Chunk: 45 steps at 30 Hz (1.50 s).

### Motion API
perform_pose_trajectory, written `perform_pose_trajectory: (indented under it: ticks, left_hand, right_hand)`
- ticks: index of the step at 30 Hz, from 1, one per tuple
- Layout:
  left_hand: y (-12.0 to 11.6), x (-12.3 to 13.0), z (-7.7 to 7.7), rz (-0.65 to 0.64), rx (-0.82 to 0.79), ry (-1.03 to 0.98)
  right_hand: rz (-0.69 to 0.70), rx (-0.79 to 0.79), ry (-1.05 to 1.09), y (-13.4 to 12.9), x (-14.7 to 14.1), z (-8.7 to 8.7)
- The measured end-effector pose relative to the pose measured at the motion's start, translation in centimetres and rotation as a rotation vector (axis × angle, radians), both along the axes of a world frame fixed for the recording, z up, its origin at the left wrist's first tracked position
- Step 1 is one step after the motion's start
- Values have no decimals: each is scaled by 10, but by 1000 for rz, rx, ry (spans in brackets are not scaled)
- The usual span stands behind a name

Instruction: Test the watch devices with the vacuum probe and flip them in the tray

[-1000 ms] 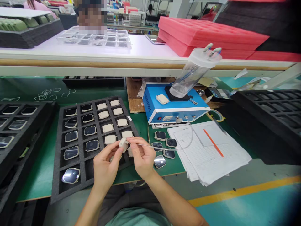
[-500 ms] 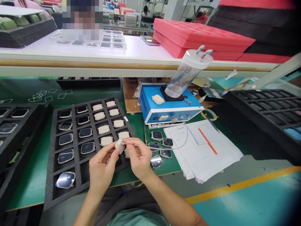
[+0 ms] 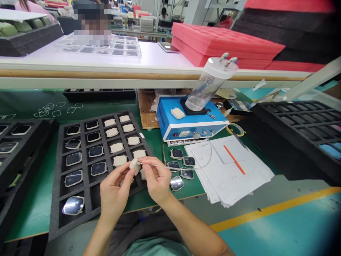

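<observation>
Between its thumb and fingers, my left hand (image 3: 115,188) grips a small cream watch case (image 3: 135,165), tilted up over the foam tray. My right hand (image 3: 156,179) pinches the thin end of a clear tube (image 3: 186,168), its tip at the case's side; whether it enters a hole I cannot tell. The tube curves back to a blue machine (image 3: 197,125). Beneath my hands lies a black foam tray (image 3: 82,174), its compartments holding dark-screened watches and cream cases. Several loose watch faces (image 3: 176,153) rest on the green mat right of my hands.
A clear cylinder (image 3: 204,89) and another cream case (image 3: 178,113) stand on the machine. Papers (image 3: 213,177) with an orange stick (image 3: 234,159) lie to the right. Black foam trays flank both sides. Above runs a shelf edge (image 3: 133,82) with pink foam (image 3: 213,42); a person sits beyond.
The whole view has shifted slightly. Both hands keep the same hold, with the tube tip still at the watch case.
</observation>
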<state>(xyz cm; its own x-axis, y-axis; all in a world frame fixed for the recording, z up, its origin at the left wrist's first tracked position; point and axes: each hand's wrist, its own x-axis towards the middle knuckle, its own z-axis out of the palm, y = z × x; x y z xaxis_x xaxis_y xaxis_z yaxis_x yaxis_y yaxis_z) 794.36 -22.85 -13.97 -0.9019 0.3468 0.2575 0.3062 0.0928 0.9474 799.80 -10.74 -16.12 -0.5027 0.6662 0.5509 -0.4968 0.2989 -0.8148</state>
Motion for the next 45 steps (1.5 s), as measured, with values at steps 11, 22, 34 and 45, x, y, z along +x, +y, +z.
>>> perform_pose_trajectory:
  ticks: [11,22,34,45]
  left_hand:
    - [1,0,-1,-4,7,-4]
    - [-55,9,23,214,-410,225]
    - [-93,16,20,47,-743,351]
    - [-106,7,6,-61,-686,551]
  right_hand:
    - [-5,7,23,0,-1,2]
    - [-2,-120,8,-6,12,-10]
    - [-21,-114,-21,-10,15,-10]
    - [-95,-82,-109,-13,18,-8]
